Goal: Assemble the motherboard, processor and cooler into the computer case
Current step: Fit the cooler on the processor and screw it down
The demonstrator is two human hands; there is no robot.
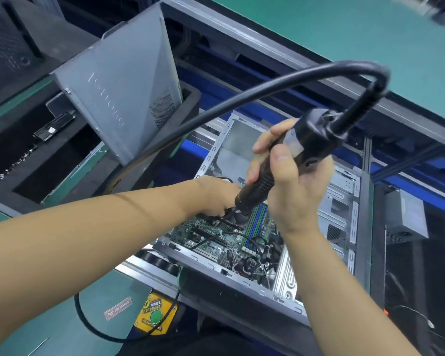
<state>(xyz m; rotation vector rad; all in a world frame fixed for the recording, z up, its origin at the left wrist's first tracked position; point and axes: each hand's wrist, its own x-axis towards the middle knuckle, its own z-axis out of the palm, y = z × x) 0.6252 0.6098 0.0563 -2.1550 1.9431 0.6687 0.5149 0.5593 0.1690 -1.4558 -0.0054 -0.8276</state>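
The computer case [343,186] lies on its side with the open face up, on a roller line between green-matted benches [106,291]. The motherboard [213,237] sits flat in the bottom of the case, its blue and green memory slots [254,227] running away from the viewer and loose black wires crossing its near end. The cooler [233,219] is on the board just left of those slots, mostly hidden (only a dark corner of its fan shows).

The right hand [290,181] is wrapped round the barrel of a black electric screwdriver [283,163], thumb along the body, the tool tilted with its tip down at the cooler. Its thick black cable [216,109] arcs up from the top of the tool and sweeps down to the left.

The left hand [216,194] reaches into the case and rests at the cooler beside the tool's tip; its fingers are hidden behind the tool, so whether they hold anything cannot be told.

A grey side panel [121,93] leans upright at the upper left. A yellow box with a green button [154,317] sits at the near bench edge
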